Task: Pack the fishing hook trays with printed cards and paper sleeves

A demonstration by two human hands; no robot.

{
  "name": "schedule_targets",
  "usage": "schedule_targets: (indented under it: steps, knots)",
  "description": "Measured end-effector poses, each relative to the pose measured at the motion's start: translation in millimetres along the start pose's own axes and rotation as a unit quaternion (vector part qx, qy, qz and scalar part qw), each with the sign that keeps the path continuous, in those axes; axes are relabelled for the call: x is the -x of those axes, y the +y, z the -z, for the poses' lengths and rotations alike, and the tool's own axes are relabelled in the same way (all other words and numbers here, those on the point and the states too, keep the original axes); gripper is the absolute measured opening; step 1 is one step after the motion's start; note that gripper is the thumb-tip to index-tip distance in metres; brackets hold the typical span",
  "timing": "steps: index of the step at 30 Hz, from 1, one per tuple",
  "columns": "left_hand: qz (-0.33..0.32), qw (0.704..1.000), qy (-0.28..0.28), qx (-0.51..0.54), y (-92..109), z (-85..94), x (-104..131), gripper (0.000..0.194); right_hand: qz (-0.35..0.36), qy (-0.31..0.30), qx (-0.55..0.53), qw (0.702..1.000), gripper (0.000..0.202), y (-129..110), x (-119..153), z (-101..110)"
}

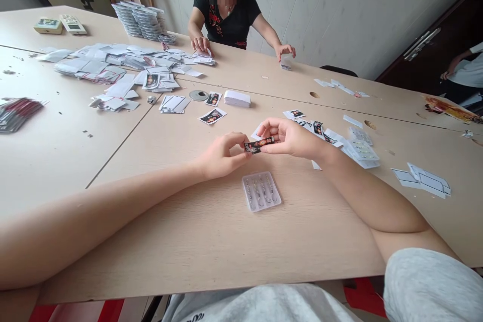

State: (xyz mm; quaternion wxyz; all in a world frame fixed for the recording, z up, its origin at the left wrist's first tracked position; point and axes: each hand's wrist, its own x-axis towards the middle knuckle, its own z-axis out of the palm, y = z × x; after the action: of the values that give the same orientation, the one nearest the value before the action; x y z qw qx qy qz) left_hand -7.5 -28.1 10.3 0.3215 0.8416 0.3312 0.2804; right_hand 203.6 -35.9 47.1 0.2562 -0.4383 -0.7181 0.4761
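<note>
Between my two hands is a small black printed card (258, 145), tilted above the table. My left hand (226, 154) pinches its left end between thumb and fingers. At the other end, my right hand (284, 138) grips the card with its thumb underneath and fingers curled. Just below, a clear plastic box (278, 196) lies flat on the table, with several fishing hooks (260, 190) in its narrow compartments. Close to my right wrist are scattered black-and-white cards (318, 127), partly hidden by my arm.
More clear boxes (364, 151) are piled right of my right forearm. A white card stack (237, 98) and a grey disc (198, 95) lie ahead. Packets and papers (113, 60) heap at left, near stacked boxes (141, 21). Across the table (211, 231), a co-worker (230, 20) handles cards.
</note>
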Motion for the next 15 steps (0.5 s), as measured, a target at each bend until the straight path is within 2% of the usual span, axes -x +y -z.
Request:
schedule_targets:
  steps: [4, 9, 15]
  knots:
    - [0.013, 0.999, -0.001, 0.039, -0.7, 0.0, 0.5, 0.016, 0.003, 0.008, -0.006, 1.0, 0.029, 4.6, -3.9, 3.0]
    - [0.046, 0.997, 0.006, 0.063, -1.1, 1.2, -0.1, 0.019, 0.012, 0.029, 0.095, 0.995, 0.035, 7.4, -5.3, 6.2]
    - [0.033, 0.994, -0.005, 0.108, 0.0, 3.5, -0.6, 0.02, 0.02, 0.04, 0.128, 0.991, 0.041, 9.0, -3.6, 6.9]
